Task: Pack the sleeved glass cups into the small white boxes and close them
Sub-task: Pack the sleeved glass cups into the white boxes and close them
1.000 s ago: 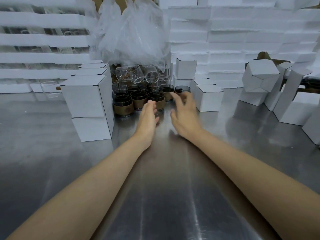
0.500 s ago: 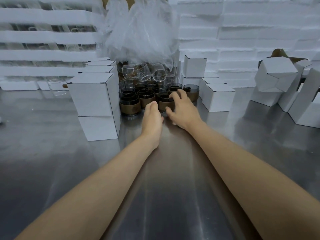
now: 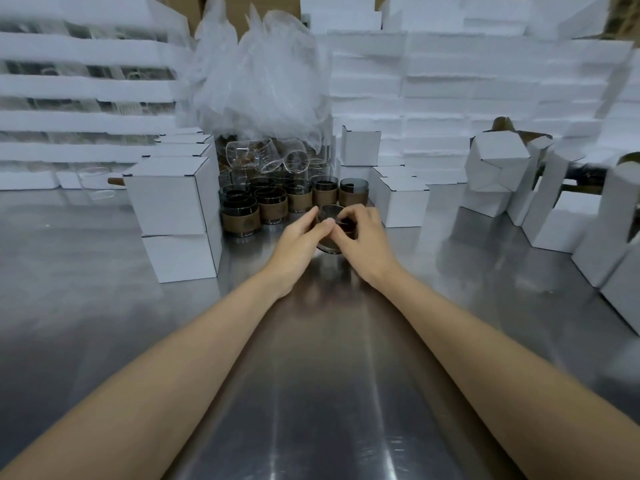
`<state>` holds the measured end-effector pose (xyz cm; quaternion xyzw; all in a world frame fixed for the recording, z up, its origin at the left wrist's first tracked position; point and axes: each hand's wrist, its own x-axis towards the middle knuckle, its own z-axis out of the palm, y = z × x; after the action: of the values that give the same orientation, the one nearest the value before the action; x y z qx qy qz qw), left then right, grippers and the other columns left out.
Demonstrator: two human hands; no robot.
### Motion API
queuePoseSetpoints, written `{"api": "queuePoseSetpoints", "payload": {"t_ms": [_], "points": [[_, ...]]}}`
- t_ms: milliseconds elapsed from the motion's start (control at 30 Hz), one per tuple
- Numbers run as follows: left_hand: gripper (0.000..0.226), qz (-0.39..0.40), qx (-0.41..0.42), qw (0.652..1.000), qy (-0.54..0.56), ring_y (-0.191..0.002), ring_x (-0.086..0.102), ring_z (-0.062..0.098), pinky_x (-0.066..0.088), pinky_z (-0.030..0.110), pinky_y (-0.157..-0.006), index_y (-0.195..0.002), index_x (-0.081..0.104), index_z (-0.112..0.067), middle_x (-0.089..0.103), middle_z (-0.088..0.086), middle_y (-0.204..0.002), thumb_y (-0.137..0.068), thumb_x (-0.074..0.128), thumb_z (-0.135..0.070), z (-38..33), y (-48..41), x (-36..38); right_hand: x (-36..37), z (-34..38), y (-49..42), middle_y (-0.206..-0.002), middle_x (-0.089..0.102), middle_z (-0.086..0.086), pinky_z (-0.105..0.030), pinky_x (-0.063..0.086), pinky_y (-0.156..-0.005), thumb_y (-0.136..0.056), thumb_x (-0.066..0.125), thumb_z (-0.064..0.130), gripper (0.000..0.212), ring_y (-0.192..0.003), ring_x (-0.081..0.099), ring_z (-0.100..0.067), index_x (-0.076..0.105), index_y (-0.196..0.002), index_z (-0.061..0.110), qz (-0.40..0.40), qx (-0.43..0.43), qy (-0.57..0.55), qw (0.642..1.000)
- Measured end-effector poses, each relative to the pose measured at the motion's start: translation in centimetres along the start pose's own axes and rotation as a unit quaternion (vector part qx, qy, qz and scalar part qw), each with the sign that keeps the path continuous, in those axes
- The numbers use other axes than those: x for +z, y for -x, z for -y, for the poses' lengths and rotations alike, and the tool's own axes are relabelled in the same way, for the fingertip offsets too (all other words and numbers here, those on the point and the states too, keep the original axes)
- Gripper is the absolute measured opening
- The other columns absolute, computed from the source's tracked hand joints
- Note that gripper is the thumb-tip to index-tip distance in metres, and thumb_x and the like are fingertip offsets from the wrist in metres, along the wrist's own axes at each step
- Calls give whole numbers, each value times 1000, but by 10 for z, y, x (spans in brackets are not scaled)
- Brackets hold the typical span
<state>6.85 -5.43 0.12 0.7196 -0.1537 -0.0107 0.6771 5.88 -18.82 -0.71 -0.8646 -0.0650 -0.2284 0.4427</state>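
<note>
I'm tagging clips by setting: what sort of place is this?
Probably a warehouse packing bench: steel table, stacked white boxes behind, and a batch of sleeved cups, one cup gripped by left hand and right hand.

Reflective steel table; white foam slabs stacked high behind it.

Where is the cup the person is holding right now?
Head view, centre: the sleeved cup is gripped between left hand and right hand, just in front of the cup cluster and left of a closed white box.
</note>
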Motion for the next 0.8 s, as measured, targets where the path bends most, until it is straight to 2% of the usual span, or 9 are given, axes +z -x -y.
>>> {"api": "queuePoseSetpoints", "payload": {"t_ms": [133, 167, 233, 300, 367, 467, 600, 733, 800], "points": [[59, 48, 37, 998, 13, -129, 49, 9, 35, 27, -111, -147, 37, -11, 51, 3, -143, -96, 51, -36, 0, 3, 0, -12, 6, 9, -122, 56, 1, -32, 41, -104, -95, 58, 27, 35, -117, 52, -13, 50, -127, 17, 28, -12, -145, 989], [53, 46, 47, 998, 25, -126, 53, 13, 39, 29, -109, -143, 43, -9, 56, 6, -138, -98, 47, -36, 1, 3, 0, -14, 7, 11, -124, 56, -1, -31, 42, -104, -93, 56, 25, 40, -118, 52, -13, 47, -131, 19, 39, -21, -177, 983], [47, 25, 48, 996, 76, -119, 58, 20, 45, 30, -102, -133, 52, -4, 62, 11, -128, -103, 34, -36, 1, 1, -1, -16, 7, 12, -129, 53, -7, -19, 42, -98, -86, 55, 21, 57, -115, 53, -7, 38, -140, 23, 66, -20, -226, 972], [53, 2, 22, 991, 134, -117, 60, 23, 47, 31, -99, -131, 53, -2, 63, 14, -126, -104, 25, -38, 1, -2, -2, -14, 6, 11, -132, 50, -6, -17, 43, -97, -83, 65, 14, 73, -111, 54, -4, 30, -146, 28, 78, -19, -198, 977], [54, 7, 16, 987, 158, -115, 62, 20, 50, 29, -97, -131, 54, -3, 64, 13, -124, -104, 24, -39, 1, -3, -3, -10, 4, 9, -131, 51, 1, -29, 42, -104, -79, 76, 12, 83, -119, 51, -8, 31, -146, 29, 61, -34, -143, 987], [52, 23, 13, 987, 159, -109, 65, 15, 53, 25, -90, -128, 55, -7, 67, 9, -119, -103, 24, -40, 2, -3, -1, -11, 2, 6, -124, 55, 8, -35, 46, -102, -72, 83, 10, 82, -118, 52, -8, 39, -140, 27, 37, -45, -162, 985], [50, 12, 16, 989, 148, -112, 64, 21, 51, 30, -96, -127, 57, -6, 66, 13, -121, -103, 27, -39, 2, -3, -1, -12, -1, 5, -123, 57, -1, -37, 51, -96, -69, 84, 5, 80, -113, 57, -12, 42, -133, 27, 37, -28, -193, 980], [43, 20, 27, 988, 148, -110, 64, 20, 52, 28, -92, -123, 60, -9, 67, 11, -119, -102, 36, -37, -1, 0, 0, -11, 1, 6, -121, 58, -4, -34, 51, -96, -69, 83, 2, 78, -113, 57, -15, 42, -131, 24, 34, -30, -201, 979], [40, 30, 35, 989, 143, -111, 64, 19, 52, 28, -92, -122, 61, -9, 67, 11, -119, -101, 39, -36, -2, 1, 0, -11, 2, 5, -120, 57, 3, -27, 50, -94, -69, 84, 4, 77, -111, 56, -9, 43, -132, 24, 15, -37, -188, 981]]}}
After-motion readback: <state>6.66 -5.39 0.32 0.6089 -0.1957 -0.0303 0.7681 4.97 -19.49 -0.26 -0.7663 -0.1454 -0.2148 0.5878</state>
